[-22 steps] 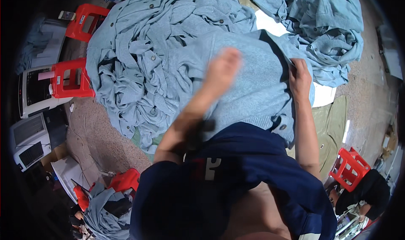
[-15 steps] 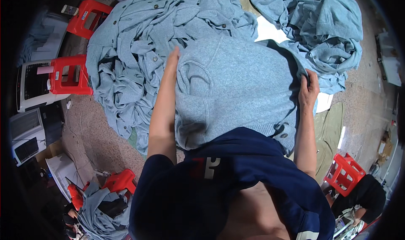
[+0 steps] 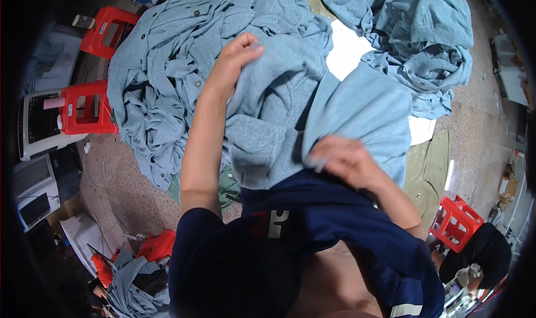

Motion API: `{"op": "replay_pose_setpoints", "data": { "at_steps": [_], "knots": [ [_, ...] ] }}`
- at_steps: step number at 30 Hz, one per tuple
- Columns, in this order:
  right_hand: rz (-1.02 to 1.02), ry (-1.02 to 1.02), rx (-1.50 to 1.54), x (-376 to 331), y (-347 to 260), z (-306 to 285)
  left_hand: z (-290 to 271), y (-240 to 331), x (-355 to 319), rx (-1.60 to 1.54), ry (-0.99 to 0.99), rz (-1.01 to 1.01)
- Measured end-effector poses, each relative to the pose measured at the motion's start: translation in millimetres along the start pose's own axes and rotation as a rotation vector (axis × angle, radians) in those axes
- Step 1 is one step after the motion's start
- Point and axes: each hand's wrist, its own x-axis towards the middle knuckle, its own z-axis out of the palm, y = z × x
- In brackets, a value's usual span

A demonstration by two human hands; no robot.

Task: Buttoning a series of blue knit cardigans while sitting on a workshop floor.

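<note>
2 knitwear heaps [image 3: 159,89] crowd the blue garment [image 3: 365,103] that the left hand [image 3: 229,67] and blurred right hand [image 3: 349,161] pinch, red stools [image 3: 70,111] beyond.

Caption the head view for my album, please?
Left hand and right hand hold a blue garment near heaped knitwear.

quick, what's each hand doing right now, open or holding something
Left hand: closed, holding the light blue garment.
Right hand: closed on the same garment's edge, though motion-blurred.
</note>
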Motion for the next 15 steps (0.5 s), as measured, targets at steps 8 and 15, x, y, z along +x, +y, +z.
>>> {"op": "replay_pose_setpoints", "data": {
  "at_steps": [8,15],
  "knots": [
    [-0.113,0.111,-0.378,42,2,-25,68,26,-68,0.49,-0.253,0.057],
    [-0.08,0.158,-0.256,48,47,-23,58,24,-84,0.4,-0.072,-0.111]
  ]
}}
